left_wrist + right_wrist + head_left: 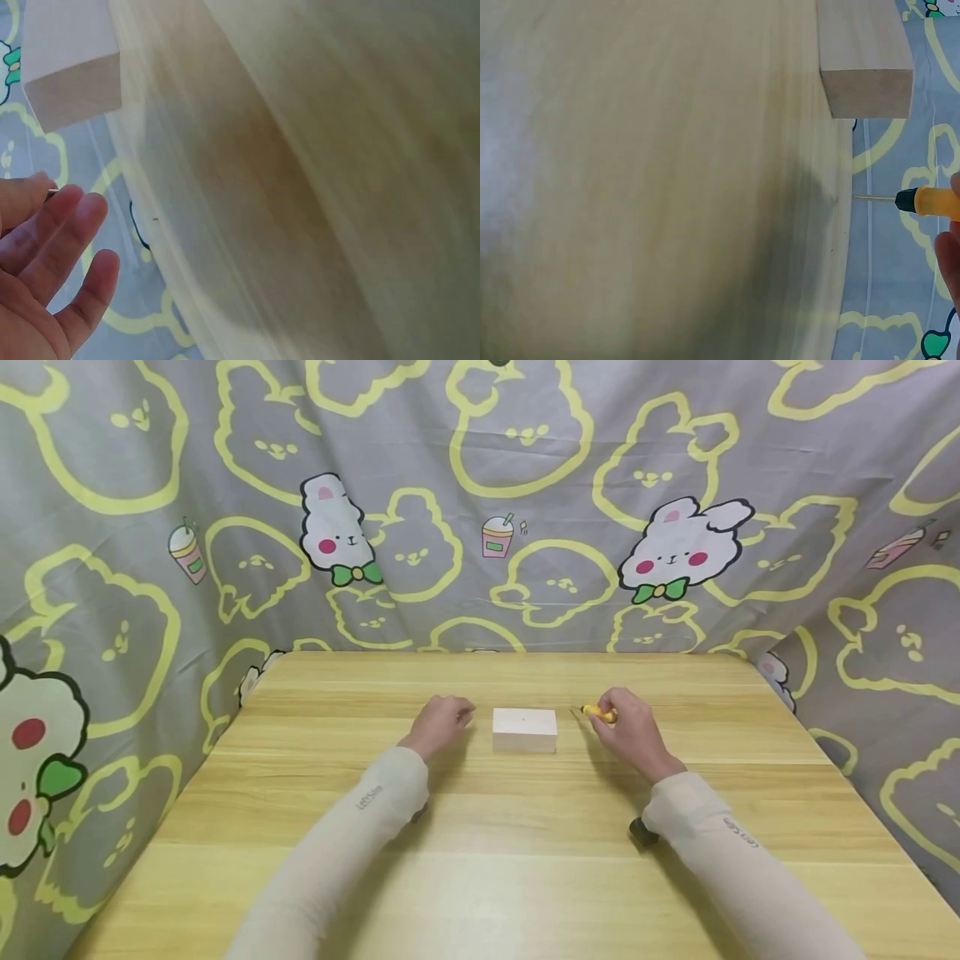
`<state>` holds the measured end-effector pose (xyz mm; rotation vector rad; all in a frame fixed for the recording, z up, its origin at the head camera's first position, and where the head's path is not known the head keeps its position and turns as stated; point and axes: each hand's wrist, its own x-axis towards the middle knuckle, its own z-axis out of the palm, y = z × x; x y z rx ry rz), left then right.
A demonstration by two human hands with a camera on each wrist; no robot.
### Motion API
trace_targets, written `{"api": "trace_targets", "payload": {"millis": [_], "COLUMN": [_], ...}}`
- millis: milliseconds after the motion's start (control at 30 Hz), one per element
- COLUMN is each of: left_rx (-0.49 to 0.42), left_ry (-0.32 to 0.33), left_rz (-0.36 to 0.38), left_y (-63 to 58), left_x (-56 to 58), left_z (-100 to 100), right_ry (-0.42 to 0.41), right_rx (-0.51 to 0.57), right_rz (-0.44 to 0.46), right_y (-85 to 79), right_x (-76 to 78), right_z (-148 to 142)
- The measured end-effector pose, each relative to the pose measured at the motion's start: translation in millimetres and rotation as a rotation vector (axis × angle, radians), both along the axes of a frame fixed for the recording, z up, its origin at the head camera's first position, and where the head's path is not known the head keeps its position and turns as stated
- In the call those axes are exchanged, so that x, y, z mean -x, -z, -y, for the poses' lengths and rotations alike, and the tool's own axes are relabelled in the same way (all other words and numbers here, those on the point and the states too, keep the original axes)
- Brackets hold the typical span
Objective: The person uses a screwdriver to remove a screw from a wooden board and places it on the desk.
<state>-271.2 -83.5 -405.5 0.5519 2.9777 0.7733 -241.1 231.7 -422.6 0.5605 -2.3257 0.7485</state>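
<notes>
A pale wooden block (524, 742) lies on the table between the hands, with a small dark dot on its top face. To its left, my left hand (441, 725) pinches a tiny dark, shiny metal piece (52, 193) between thumb and index finger; most of it is hidden by the fingertips. The other fingers are spread loosely. On the block's right, my right hand (628, 727) grips a screwdriver (602, 714) by its yellow handle. Its thin shaft points left toward the block, apart from it, and the dark collar (906, 200) shows in the right wrist view.
The wood-grain table (480, 877) stretches out around the block and both forearms. Behind its far edge hangs a grey curtain (420, 443) with cartoon animals, which also runs along the left and right sides. A dark wrist device (642, 833) sits under the right cuff.
</notes>
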Motion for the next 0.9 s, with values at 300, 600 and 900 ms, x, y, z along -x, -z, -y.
{"api": "trace_targets", "payload": {"millis": [300,600,900], "left_rx": [0.028,0.032,0.066], "left_ry": [-0.026,-0.016,0.020], "left_rz": [0.061,0.117,0.147], "left_y": [2.8,6.7,5.3], "left_x": [0.8,2.0,-0.3], "left_z": [8.1,8.8,8.4], "right_ry": [0.021,0.059,0.088], "right_rx": [-0.057,-0.175,-0.218], "right_rz": [0.039,0.170,0.334], "right_y": [3.2,1.2,3.6], "right_x": [-1.0,-6.0,-5.8], "right_z": [2.0,1.8,2.4]}}
